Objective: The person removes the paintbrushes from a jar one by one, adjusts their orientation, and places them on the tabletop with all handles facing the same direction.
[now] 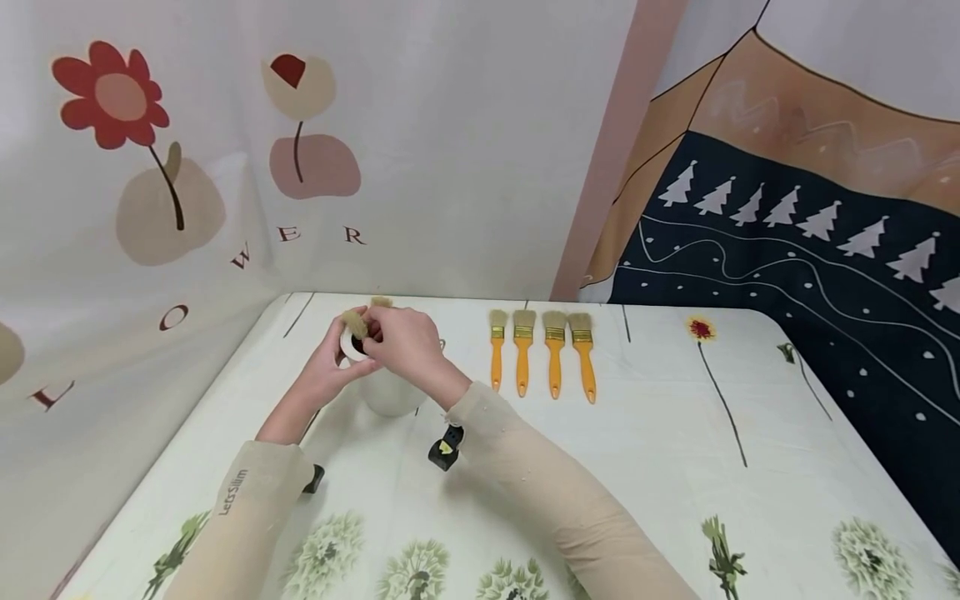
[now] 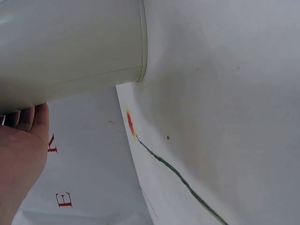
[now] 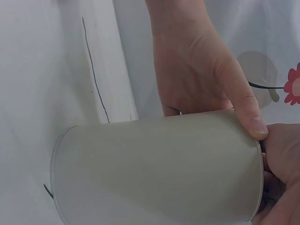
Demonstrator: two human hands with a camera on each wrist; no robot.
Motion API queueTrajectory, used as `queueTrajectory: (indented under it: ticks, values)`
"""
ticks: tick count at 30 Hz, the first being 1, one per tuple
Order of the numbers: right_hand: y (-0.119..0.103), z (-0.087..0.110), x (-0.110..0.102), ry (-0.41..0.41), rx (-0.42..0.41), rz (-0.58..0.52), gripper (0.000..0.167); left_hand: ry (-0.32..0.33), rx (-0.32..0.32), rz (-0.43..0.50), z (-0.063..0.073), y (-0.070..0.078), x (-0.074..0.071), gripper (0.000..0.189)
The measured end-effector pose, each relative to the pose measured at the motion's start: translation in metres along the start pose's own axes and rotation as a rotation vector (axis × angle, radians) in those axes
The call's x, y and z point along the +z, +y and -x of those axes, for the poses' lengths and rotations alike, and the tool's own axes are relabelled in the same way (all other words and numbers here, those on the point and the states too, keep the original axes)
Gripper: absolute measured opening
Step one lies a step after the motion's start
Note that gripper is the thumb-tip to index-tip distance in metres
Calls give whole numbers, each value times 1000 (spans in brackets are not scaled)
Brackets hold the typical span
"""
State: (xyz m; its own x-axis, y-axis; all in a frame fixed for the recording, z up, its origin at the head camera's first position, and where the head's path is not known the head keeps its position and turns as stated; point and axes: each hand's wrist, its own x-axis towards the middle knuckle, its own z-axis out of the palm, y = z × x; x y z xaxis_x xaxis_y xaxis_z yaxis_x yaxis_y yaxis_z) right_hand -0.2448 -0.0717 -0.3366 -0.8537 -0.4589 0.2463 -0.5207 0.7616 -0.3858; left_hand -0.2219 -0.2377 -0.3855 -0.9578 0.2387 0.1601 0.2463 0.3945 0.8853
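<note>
A cream cylindrical holder stands on the table, its round mouth towards the upper left in the head view. My left hand grips it near the top from the left; in the right wrist view the thumb lies along the rim. Over the mouth, my right hand pinches a paintbrush whose pale bristles point up; its handle is hidden by the fingers and holder. A second tuft of bristles shows behind the right hand. In the left wrist view, the left fingers press the holder's side.
Several paintbrushes with orange handles lie in a row right of the holder, bristles away from me. The white tablecloth has printed flowers. A printed curtain hangs behind the table, and a dark patterned cloth at the right.
</note>
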Motion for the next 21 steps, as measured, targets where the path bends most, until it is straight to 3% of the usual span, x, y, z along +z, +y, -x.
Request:
queueTrajectory:
  ticks: [13,21]
  values:
    - [12,0,2,44,-2,-219,16,3,10,-10,0,-3,1,81]
    - [19,0,0,63,14,-502,18,10,-45,-19,2,-1,0,84]
